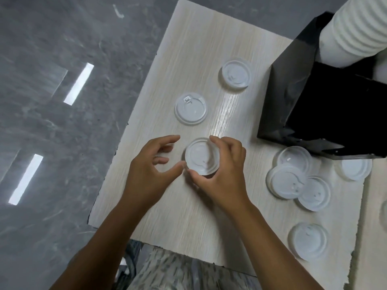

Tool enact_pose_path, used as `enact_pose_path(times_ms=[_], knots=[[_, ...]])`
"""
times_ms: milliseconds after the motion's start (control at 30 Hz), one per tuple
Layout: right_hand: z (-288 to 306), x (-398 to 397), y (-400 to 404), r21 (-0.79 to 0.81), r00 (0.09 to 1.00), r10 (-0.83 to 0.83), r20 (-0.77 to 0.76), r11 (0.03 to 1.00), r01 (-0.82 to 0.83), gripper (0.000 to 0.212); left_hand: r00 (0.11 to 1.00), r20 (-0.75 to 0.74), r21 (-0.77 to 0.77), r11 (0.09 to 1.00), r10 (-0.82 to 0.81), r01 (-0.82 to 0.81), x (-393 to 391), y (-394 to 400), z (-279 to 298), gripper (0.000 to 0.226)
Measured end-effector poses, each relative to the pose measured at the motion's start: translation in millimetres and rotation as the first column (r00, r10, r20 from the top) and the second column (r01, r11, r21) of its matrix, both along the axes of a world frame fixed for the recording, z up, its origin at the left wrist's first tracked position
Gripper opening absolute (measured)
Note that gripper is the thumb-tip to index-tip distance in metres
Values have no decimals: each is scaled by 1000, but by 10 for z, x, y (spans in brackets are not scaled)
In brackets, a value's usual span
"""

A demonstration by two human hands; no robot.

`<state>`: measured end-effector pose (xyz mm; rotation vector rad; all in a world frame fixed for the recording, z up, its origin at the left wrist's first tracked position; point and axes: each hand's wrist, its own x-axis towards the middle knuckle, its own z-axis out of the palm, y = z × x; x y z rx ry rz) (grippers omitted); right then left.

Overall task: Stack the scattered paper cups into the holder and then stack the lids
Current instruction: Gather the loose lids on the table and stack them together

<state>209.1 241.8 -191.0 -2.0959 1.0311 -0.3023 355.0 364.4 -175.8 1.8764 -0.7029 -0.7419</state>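
Pale wood-grain table (188,216) above a grey marbled floor (52,122). Nearest me, one white lid (307,240) lies alone toward the right edge. At centre, my right hand (225,174) holds a lid (202,156) between curled fingers on its far rim and thumb on its near rim; the lid sits inside the grip, low over the tabletop. My left hand (149,170) is just beside it, fingers loosely curved and parted, thumb tip at the lid's left rim, holding nothing. To the right, three overlapping lids (293,181) form a cluster. Beyond the hands, two single lids (190,108) lie apart. Farthest right, the black holder (314,101) carries the ribbed stack of cups (351,32).
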Motion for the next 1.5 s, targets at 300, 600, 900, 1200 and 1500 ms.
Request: enact_pose_path(times_ms=[300,600,900,1200,1500], knots=[[-89,-59,-45,32,998,45,49,998,-46,88,989,120,55,996,-83,77,-75,-24,-154,55],[60,-135,-137,237,997,42,71,970,-57,108,995,86,-9,999,-44,45,-12,16,-147,54],[146,477,-627,81,995,-43,90,996,35,79,986,151,-46,997,71,-65,353,-356,-123,49],[85,947,-839,-72,941,303,-149,946,-316,82,981,159,-150,985,111,-87,499,-452,-263,63],[503,486,-640,34,973,119,197,991,-129,79,975,193,-158,985,106,-75,485,-443,-297,60]])
